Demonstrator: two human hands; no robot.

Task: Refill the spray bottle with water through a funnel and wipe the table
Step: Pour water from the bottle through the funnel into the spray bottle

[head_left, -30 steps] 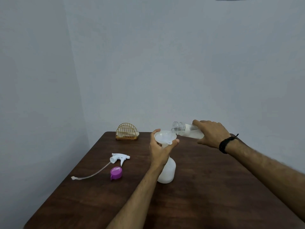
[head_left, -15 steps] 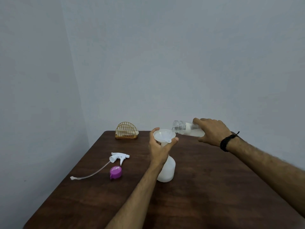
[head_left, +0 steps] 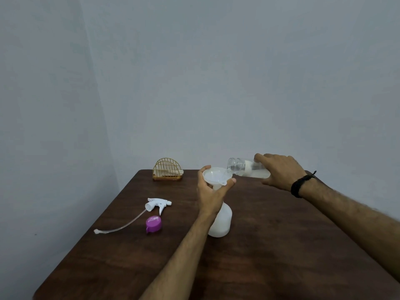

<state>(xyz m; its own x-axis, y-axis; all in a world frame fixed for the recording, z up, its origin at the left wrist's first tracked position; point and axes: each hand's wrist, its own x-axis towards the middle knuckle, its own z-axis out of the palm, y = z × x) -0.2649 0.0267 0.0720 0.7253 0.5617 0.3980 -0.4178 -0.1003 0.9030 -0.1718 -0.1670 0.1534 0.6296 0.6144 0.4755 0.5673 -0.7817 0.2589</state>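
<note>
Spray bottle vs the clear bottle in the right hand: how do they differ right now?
Pose: the spray bottle stands upright on the table; the clear bottle is held off the table, tipped nearly flat.
Look: the spray bottle is cloudy white; the clear bottle is see-through at its neck.
Mouth: the spray bottle carries the funnel, steadied by the left hand; the clear bottle's open mouth sits over the funnel rim, gripped by the right hand.
Shared: both are uncapped.

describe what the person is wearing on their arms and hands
Both forearms are bare, with no sleeves in view and no gloves. The right hand has a black band around its wrist, with a small end sticking out. The left hand and its wrist carry nothing; no rings are visible.
</note>
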